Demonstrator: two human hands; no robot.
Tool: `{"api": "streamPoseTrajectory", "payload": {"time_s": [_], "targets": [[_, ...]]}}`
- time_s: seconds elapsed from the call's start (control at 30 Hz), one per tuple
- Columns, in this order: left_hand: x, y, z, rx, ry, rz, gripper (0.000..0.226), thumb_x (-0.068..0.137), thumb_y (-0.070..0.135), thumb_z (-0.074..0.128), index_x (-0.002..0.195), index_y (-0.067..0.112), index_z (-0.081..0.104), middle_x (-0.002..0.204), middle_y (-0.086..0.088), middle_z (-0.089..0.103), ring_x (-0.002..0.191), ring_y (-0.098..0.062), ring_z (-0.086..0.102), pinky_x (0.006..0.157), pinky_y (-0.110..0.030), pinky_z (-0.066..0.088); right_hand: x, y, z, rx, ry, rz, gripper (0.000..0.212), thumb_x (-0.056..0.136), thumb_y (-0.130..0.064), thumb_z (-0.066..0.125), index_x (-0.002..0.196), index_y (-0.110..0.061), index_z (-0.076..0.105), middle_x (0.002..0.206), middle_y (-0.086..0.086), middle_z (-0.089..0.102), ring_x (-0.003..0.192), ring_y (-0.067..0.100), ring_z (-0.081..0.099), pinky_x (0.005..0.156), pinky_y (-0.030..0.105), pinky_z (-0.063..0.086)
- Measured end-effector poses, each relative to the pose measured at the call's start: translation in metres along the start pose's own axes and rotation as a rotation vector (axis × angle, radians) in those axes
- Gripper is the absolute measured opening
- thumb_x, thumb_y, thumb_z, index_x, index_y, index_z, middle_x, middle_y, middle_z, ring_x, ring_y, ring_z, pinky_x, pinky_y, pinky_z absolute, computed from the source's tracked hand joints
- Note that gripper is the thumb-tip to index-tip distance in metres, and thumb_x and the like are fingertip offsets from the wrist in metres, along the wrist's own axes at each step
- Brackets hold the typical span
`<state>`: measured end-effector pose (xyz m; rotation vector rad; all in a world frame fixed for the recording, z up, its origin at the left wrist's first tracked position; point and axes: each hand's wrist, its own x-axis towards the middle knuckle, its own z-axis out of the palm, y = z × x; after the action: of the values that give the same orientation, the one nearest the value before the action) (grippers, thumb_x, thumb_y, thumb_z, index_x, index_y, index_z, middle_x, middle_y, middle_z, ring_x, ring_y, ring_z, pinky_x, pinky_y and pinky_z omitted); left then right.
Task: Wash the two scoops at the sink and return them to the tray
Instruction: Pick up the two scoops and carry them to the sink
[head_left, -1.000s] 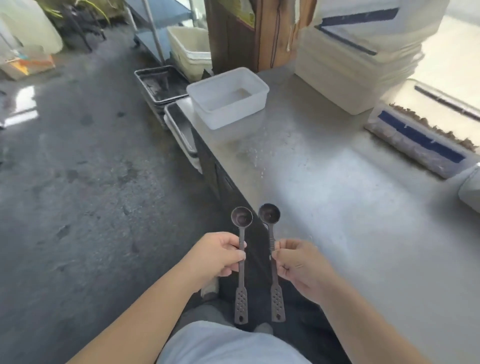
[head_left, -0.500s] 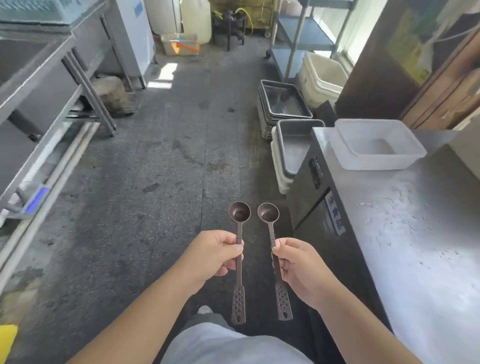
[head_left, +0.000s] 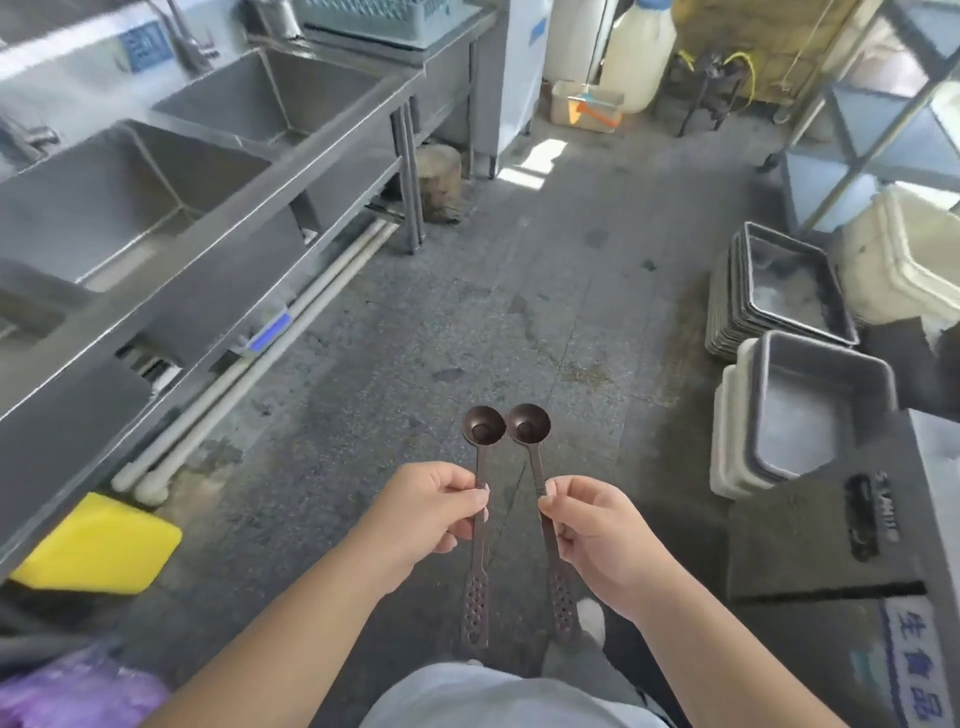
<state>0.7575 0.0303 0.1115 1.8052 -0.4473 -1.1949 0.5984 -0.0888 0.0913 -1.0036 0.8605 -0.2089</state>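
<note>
I hold two dark brown long-handled scoops upright over the floor, bowls up and almost touching. My left hand (head_left: 431, 506) grips the handle of the left scoop (head_left: 483, 427). My right hand (head_left: 597, 530) grips the handle of the right scoop (head_left: 529, 425). Both perforated handle ends hang below my fists. The steel sink (head_left: 156, 171), with several basins, runs along the left side, well apart from the scoops. The white tray is out of view.
Grey trays (head_left: 784, 291) and white tubs (head_left: 727, 436) are stacked on the floor at right, beside a dark cabinet (head_left: 810, 535). A yellow object (head_left: 98, 545) lies low left under the sink counter. A metal shelf rack (head_left: 872, 119) stands far right. Wet stone floor lies ahead.
My view has swung left from the steel table and white tray to the sink. The scoop bowls have come closer together. Both hands keep their hold.
</note>
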Motion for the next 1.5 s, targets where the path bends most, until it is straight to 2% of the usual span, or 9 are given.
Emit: {"api": "streamPoseTrajectory", "payload": {"time_s": [0.27,0.53,0.7,0.93,1.07,1.23,1.3,1.37,1.5], "targets": [[0.081,0.038,-0.049,-0.162,0.211,-0.02,0.01,0.085,0.021,0.068,0.076,0.018,0.073,0.069,0.004,0.073,0.055,-0.006,0.06,0.046,-0.018,0.043,0.139,-0.067,0.033,-0.071,-0.218,0.047,0.024,0.092,0.004,0.053,0.074,-0.011,0.058,0.054,-0.002,0.043,0.046,0.009,0.038,0.045,0.017,0.034],[0.174,0.114,-0.098,-0.275,0.406,-0.004,0.01,0.088,0.015,0.065,0.083,0.012,0.073,0.071,0.0,0.07,0.056,-0.009,0.058,0.045,-0.018,0.043,0.282,-0.175,0.069,-0.219,-0.43,0.072,0.026,0.092,0.004,0.054,0.073,-0.012,0.06,0.059,-0.001,0.043,0.05,0.01,0.039,0.046,0.019,0.033],[0.214,0.137,-0.135,-0.388,0.522,-0.01,0.009,0.088,0.012,0.064,0.086,0.008,0.072,0.069,0.001,0.07,0.054,-0.008,0.056,0.045,-0.018,0.043,0.352,-0.215,0.112,-0.326,-0.531,0.101,0.024,0.092,0.001,0.056,0.074,-0.014,0.062,0.064,0.002,0.046,0.054,0.011,0.043,0.05,0.021,0.036],[0.266,0.139,-0.232,-0.486,0.648,-0.004,0.009,0.087,0.012,0.065,0.083,0.009,0.073,0.068,0.001,0.071,0.053,-0.008,0.057,0.045,-0.019,0.043,0.448,-0.235,0.206,-0.399,-0.652,0.135,0.013,0.09,0.0,0.057,0.082,-0.007,0.063,0.08,0.015,0.049,0.07,0.024,0.045,0.064,0.033,0.036],[0.293,0.139,-0.311,-0.528,0.718,0.006,0.011,0.086,0.011,0.066,0.079,0.014,0.074,0.066,0.001,0.072,0.051,-0.007,0.057,0.043,-0.018,0.041,0.498,-0.245,0.279,-0.459,-0.695,0.175,0.009,0.079,-0.011,0.064,0.072,-0.014,0.067,0.074,0.011,0.047,0.067,0.024,0.042,0.063,0.035,0.032],[0.315,0.151,-0.406,-0.542,0.753,0.007,0.014,0.086,0.013,0.065,0.077,0.019,0.075,0.068,0.001,0.072,0.05,-0.006,0.057,0.043,-0.018,0.041,0.557,-0.263,0.361,-0.453,-0.725,0.178,0.004,0.08,-0.01,0.063,0.082,-0.007,0.061,0.082,0.015,0.046,0.073,0.026,0.042,0.065,0.036,0.034],[0.327,0.158,-0.441,-0.555,0.79,0.011,0.013,0.086,0.011,0.065,0.078,0.016,0.074,0.067,0.0,0.071,0.048,-0.006,0.055,0.041,-0.018,0.039,0.581,-0.273,0.393,-0.447,-0.749,0.186,0.004,0.084,-0.007,0.062,0.082,-0.007,0.059,0.076,0.014,0.046,0.068,0.025,0.042,0.064,0.033,0.033],[0.342,0.163,-0.472,-0.573,0.831,0.003,0.011,0.086,0.01,0.066,0.079,0.013,0.073,0.066,-0.001,0.071,0.047,-0.007,0.055,0.041,-0.019,0.038,0.609,-0.279,0.422,-0.434,-0.767,0.203,0.015,0.09,0.0,0.056,0.078,-0.008,0.057,0.068,0.009,0.046,0.061,0.018,0.042,0.06,0.03,0.033],[0.379,0.17,-0.529,-0.582,0.884,-0.059,0.009,0.087,0.014,0.066,0.084,0.014,0.074,0.064,0.003,0.072,0.049,-0.005,0.059,0.043,-0.018,0.043,0.672,-0.292,0.484,-0.431,-0.801,0.217,0.024,0.092,0.005,0.051,0.072,-0.008,0.058,0.057,0.003,0.048,0.053,0.014,0.041,0.052,0.024,0.031]]}}
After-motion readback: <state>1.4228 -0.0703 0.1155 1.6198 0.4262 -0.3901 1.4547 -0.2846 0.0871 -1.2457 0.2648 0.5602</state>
